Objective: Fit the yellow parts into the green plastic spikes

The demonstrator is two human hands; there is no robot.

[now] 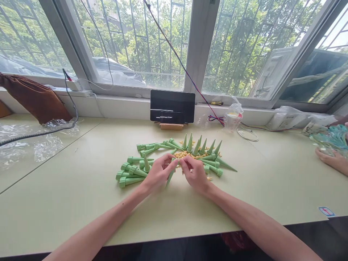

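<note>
My left hand point(159, 174) is closed around a green cone-shaped plastic spike point(171, 174), whose pointed end hangs down toward the table. My right hand point(194, 173) pinches at the spike's top end, fingertips meeting the left hand's; what it pinches is too small to make out. Just behind both hands lies a pile of small yellow pieces point(187, 154). Several green spikes point(133, 170) lie flat at the left and several more stand upright point(199, 146) behind the pile.
A pale green table point(81, 181) runs under a window. A dark tablet on a wooden stand point(172, 106) leans at the sill. A brown bag point(35, 99), cables and plastic wrap lie left. Another person's hand point(330, 158) rests at the right edge by teal items.
</note>
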